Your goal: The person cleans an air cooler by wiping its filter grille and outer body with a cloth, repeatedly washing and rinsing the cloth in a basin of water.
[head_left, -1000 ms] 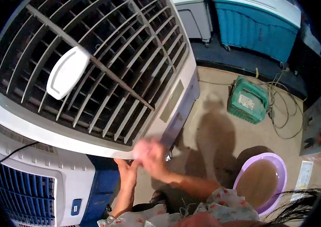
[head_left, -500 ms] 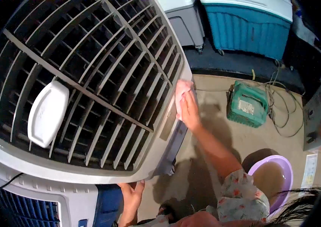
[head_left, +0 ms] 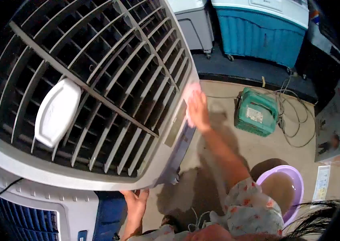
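Observation:
A large air cooler [head_left: 166,182] with a louvred grille fills the left of the view, and a white oblong plastic piece [head_left: 58,112] lies on its slats. My right hand [head_left: 198,110] presses a pink cloth [head_left: 189,93] against the cooler's right-hand frame, beside the grille. Below, my left hand [head_left: 136,207] grips the cooler's lower edge; its fingertips are partly hidden behind the rim.
A second cooler with blue louvres [head_left: 27,221] stands at bottom left. Teal [head_left: 260,36] and grey [head_left: 196,28] wheeled units stand behind. On the floor are a green machine [head_left: 256,112], a coiled cable [head_left: 298,128] and a purple basin [head_left: 298,184] of murky water.
The view has shifted slightly. My right hand has moved a little along the frame with the cloth and lies flatter on it. My left hand stays at the lower edge.

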The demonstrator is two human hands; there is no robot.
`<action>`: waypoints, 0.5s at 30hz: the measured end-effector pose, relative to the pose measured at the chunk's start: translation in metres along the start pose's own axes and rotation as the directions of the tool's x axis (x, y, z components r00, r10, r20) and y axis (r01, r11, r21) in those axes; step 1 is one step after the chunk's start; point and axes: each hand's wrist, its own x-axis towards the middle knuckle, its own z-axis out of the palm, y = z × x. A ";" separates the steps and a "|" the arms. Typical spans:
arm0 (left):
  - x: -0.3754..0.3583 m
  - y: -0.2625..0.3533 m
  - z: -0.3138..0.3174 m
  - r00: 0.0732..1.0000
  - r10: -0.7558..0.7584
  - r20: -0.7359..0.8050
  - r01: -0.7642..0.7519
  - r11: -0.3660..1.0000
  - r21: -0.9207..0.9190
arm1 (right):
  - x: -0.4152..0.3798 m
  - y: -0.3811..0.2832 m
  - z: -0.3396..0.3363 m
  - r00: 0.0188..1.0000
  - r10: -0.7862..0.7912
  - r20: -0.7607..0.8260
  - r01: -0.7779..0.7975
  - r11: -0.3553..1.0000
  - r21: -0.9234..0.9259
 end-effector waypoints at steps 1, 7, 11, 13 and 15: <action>0.002 -0.006 0.000 0.996 0.084 0.003 -0.084 0.996 -0.012 | -0.028 0.006 -0.002 1.000 -0.002 0.030 0.001 0.999 0.038; -0.002 0.002 0.003 0.990 0.129 -0.052 -0.124 0.988 0.096 | -0.075 -0.032 -0.102 0.502 0.317 0.805 -0.786 -0.222 0.577; 0.003 -0.013 0.004 0.972 0.217 -0.089 -0.210 0.974 0.085 | -0.060 -0.084 -0.127 0.461 0.382 0.801 -0.829 -0.138 0.542; 0.006 -0.014 0.004 0.960 0.253 -0.121 -0.242 0.965 0.098 | -0.056 -0.102 -0.124 0.576 0.421 0.701 -0.812 0.198 0.549; 0.007 -0.016 0.006 0.944 0.289 -0.161 -0.267 0.952 0.149 | -0.067 -0.102 -0.116 0.753 0.304 0.584 -0.616 0.638 0.462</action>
